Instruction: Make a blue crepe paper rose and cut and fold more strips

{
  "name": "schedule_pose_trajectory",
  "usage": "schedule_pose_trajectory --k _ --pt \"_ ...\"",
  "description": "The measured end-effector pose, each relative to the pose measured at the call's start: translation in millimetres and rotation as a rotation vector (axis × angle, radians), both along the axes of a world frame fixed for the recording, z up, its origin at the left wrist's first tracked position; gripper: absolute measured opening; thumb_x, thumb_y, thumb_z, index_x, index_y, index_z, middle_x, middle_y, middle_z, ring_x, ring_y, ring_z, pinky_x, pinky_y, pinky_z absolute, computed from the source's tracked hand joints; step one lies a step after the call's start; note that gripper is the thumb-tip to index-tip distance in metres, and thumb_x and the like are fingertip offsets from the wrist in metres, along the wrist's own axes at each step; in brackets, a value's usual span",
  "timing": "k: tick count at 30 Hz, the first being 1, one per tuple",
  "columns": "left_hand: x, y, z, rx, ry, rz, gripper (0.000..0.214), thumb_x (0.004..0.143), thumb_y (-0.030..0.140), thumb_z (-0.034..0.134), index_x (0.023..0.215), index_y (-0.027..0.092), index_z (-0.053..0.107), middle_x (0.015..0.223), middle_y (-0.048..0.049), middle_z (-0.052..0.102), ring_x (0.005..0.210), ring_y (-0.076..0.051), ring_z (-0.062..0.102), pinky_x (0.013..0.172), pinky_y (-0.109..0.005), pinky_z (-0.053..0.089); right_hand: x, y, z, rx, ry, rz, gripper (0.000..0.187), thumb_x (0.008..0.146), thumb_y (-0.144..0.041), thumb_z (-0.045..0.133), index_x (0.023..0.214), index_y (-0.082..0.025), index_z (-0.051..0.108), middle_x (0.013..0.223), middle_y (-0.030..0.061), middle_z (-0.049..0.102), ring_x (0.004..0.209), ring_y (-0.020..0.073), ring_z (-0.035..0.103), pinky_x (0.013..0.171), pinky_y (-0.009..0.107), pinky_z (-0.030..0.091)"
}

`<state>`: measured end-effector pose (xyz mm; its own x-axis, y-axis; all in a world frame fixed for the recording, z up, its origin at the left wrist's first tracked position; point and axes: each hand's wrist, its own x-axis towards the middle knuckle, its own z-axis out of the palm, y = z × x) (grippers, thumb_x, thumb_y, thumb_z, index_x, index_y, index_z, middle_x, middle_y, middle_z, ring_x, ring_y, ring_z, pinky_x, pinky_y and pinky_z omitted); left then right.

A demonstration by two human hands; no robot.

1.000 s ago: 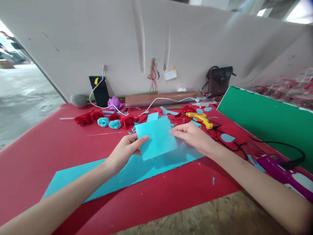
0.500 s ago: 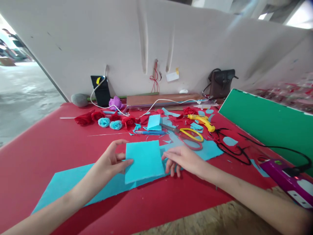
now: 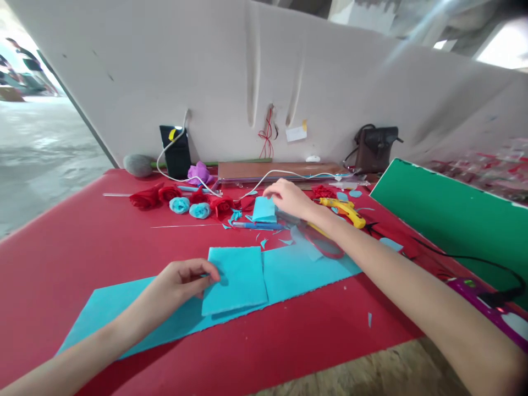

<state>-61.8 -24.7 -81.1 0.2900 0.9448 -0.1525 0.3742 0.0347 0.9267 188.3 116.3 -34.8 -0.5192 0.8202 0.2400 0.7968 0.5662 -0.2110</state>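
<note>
My left hand (image 3: 187,280) pinches the left edge of a folded light-blue paper square (image 3: 237,278) between thumb and fingers. This square lies over a long light-blue paper strip (image 3: 309,267) on the red table cover. Farther back, my right hand (image 3: 289,198) has its fingers closed at the upper right corner of a smaller folded blue paper (image 3: 264,210). A blue pen (image 3: 258,225) lies just in front of that paper. Scissors with red and yellow handles (image 3: 325,247) are partly hidden by my right forearm.
Red paper roses (image 3: 146,198) and blue paper rosebuds (image 3: 179,205) lie at back left. A yellow glue gun (image 3: 348,212) lies at right, near a green board (image 3: 454,214) and a purple power strip (image 3: 490,308). A white cable (image 3: 264,176) crosses the back.
My right hand has left the folded square and reached forward to the smaller folded paper. My left hand has lowered the square onto the strip, slightly to the left.
</note>
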Motion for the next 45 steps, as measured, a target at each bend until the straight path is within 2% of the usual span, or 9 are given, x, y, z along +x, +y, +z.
schedule_pose_trajectory --k 6,11,22,28,30,33,37,41,45 --pt "-2 0 -5.5 -0.041 0.061 -0.01 0.027 0.068 0.044 0.06 0.076 0.02 0.07 0.063 -0.0007 0.059 0.055 -0.011 0.044 0.052 -0.021 0.037 -18 42 9.0 -0.305 -0.218 -0.097 0.022 0.082 -0.024 0.056 0.1 -0.013 0.059 0.101 0.0076 0.061 0.089 0.0168 0.058 0.079 0.035 0.047" --pt "-3 -1 -9.1 -0.039 0.069 -0.029 0.027 0.069 0.044 0.059 0.076 0.021 0.069 0.07 -0.0012 0.062 0.059 -0.013 0.05 0.055 -0.022 0.04 -25 51 11.6 -0.466 -0.255 -0.071 0.023 0.084 -0.032 0.054 0.097 -0.013 0.059 0.098 0.0043 0.061 0.086 0.0156 0.058 0.076 0.035 0.049" --pt "-3 -2 -8.7 -0.03 0.072 -0.062 0.025 0.071 0.041 0.055 0.079 0.021 0.069 0.074 -0.0014 0.064 0.065 -0.015 0.053 0.06 -0.024 0.042 -13 63 12.0 -0.512 0.246 0.034 0.016 0.067 -0.016 0.063 0.083 -0.013 0.064 0.082 0.0028 0.066 0.078 0.0152 0.057 0.075 0.029 0.044" --pt "-3 -5 -4.7 -0.011 0.078 -0.005 0.028 0.072 0.043 0.054 0.08 0.021 0.068 0.073 -0.0017 0.063 0.063 -0.015 0.05 0.057 -0.023 0.039 -6 43 22.0 -0.492 0.589 0.232 0.021 0.069 -0.023 0.06 0.089 -0.017 0.062 0.126 0.0058 0.052 0.1 0.0152 0.053 0.083 0.031 0.043" --pt "-3 -6 -2.4 0.02 0.064 0.031 0.027 0.073 0.042 0.054 0.081 0.021 0.069 0.073 -0.0013 0.062 0.063 -0.014 0.048 0.056 -0.022 0.038 -9 33 27.3 -0.526 0.684 0.314 0.019 0.069 -0.023 0.061 0.087 -0.017 0.063 0.121 0.0049 0.057 0.098 0.0151 0.054 0.083 0.032 0.043" --pt "-2 -9 1.8 0.035 0.018 0.084 0.025 0.074 0.039 0.054 0.083 0.021 0.069 0.068 0.0003 0.059 0.058 -0.011 0.043 0.053 -0.02 0.036 -20 11 37.2 -0.627 0.843 0.404 0.018 0.066 -0.023 0.066 0.083 -0.017 0.063 0.089 0.0017 0.066 0.082 0.0135 0.057 0.079 0.031 0.044" --pt "0 -10 6.8 0.017 -0.055 0.137 0.029 0.076 0.041 0.054 0.087 0.02 0.069 0.074 -0.0005 0.06 0.066 -0.013 0.048 0.062 -0.021 0.043 -42 -30 46.5 -0.739 0.825 0.363 0.015 0.066 -0.016 0.067 0.08 -0.015 0.063 0.076 -0.002 0.063 0.071 0.009 0.056 0.075 0.027 0.045" --pt "1 -9 6.9 -0.057 -0.177 0.134 0.039 0.078 0.048 0.051 0.094 0.016 0.066 0.079 -0.0025 0.06 0.073 -0.015 0.051 0.068 -0.024 0.045 -65 -62 35.7 -0.834 0.666 0.242 0.011 0.066 -0.01 0.066 0.075 -0.014 0.061 0.076 -0.0012 0.063 0.068 0.0079 0.056 0.073 0.025 0.046" --pt "3 -9 7.4 -0.05 -0.205 0.152 0.033 0.074 0.045 0.059 0.088 0.016 0.063 0.072 0.0009 0.053 0.066 -0.012 0.046 0.064 -0.022 0.043 -76 -69 13.8 -0.828 0.639 0.186 0.012 0.066 -0.006 0.065 0.073 -0.014 0.058 0.074 -0.0013 0.062 0.071 0.0086 0.058 0.072 0.023 0.046"
